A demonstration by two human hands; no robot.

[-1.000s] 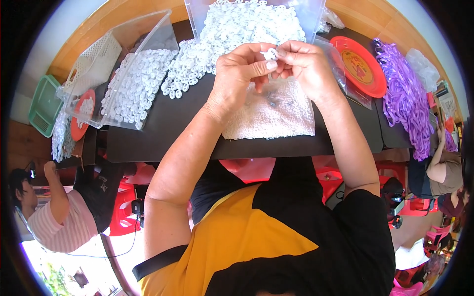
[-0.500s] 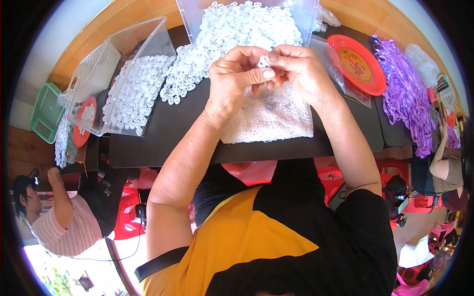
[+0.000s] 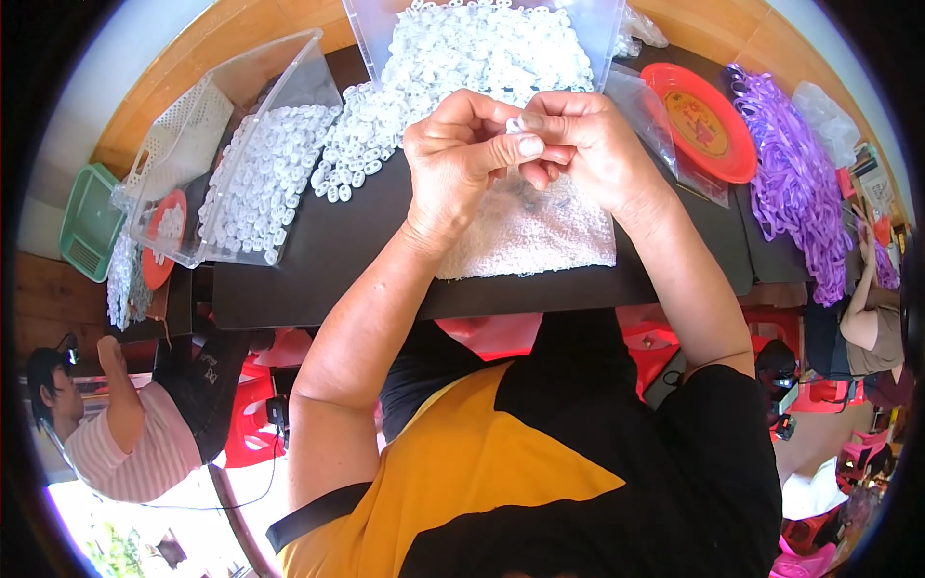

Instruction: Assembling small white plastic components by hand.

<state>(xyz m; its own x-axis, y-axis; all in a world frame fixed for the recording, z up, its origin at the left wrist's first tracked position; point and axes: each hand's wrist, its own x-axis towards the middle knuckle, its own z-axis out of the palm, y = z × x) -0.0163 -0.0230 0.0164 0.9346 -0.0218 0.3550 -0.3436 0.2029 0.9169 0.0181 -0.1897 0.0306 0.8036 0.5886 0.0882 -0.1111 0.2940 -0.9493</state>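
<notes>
My left hand (image 3: 455,159) and my right hand (image 3: 590,144) meet over the dark table, thumbs and fingertips pinched together. Between them is a small white plastic piece (image 3: 514,125), mostly covered by the fingers. Below the hands lies a pale, fluffy cloth (image 3: 540,246). Just beyond them, many small white oval pieces with holes (image 3: 482,48) fill a clear plastic bin (image 3: 362,39) and spill out in a heap (image 3: 361,144) toward the left.
Left of me a second clear bin (image 3: 173,252) holds more white pieces, near a green basket (image 3: 82,226). On the right lie a red plate (image 3: 740,159), a clear bag (image 3: 641,106) and a bundle of purple straps (image 3: 790,183). A person (image 3: 135,424) sits at far left.
The white piece has turned and sinks deeper between my fingertips, so less of it shows. My right fingers have shifted slightly around it.
</notes>
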